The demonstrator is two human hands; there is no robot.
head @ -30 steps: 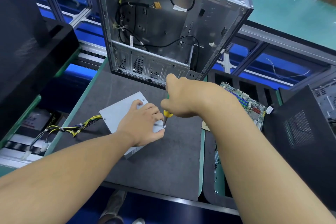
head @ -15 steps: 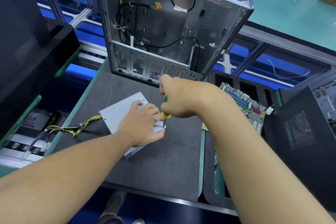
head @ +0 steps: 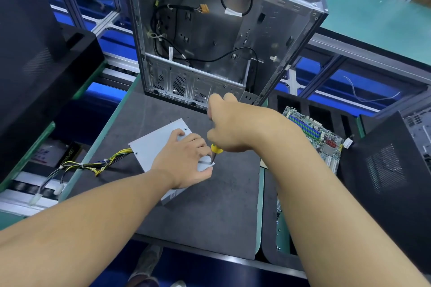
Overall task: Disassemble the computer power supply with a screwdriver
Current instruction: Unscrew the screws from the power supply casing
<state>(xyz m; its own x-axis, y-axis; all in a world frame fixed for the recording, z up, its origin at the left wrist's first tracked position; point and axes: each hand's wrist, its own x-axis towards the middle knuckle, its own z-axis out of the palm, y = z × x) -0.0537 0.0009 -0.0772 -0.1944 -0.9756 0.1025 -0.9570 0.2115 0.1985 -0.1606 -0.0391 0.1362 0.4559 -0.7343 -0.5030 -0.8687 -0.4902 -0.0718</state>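
Observation:
A grey metal power supply [head: 151, 147] lies flat on the dark mat [head: 210, 212], with a yellow and black cable bundle [head: 93, 165] trailing off its left side. My left hand [head: 184, 158] rests on top of the box, fingers spread over its near right part. My right hand [head: 233, 128] grips a screwdriver [head: 215, 152] with a yellow and green handle. It stands nearly upright, and its tip sits on the right corner of the box, next to my left fingertips.
An open, gutted computer case [head: 210, 42] stands upright at the back of the mat. A green motherboard [head: 319, 135] lies in a black tray to the right. Black case panels [head: 391, 170] stand at far right and at far left [head: 35, 65].
My right hand has shifted slightly around the screwdriver handle while the tip stays on the same corner. My left hand and the power supply have not moved.

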